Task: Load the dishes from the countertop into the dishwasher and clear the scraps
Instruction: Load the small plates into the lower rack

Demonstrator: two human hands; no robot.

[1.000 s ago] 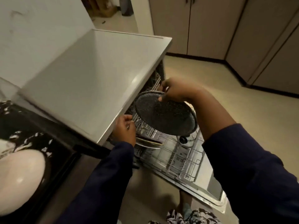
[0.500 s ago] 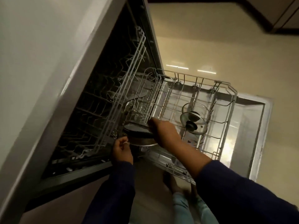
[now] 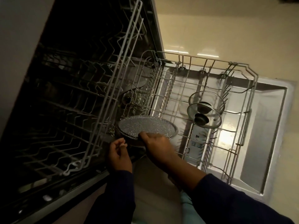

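upper rack (image 3: 84, 88): dim, contents unclear | speckled plate (image 3: 145, 127): near rim perhaps hand-covered

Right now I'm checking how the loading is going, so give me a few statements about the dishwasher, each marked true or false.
1. The right hand grips the speckled pan. True.
2. Two glass lids stand in the lower rack. True.
3. The dishwasher door is closed. False: it lies open beneath the pulled-out rack.
4. The left hand holds a cup. False: no cup is in it; it hovers beside the pan.
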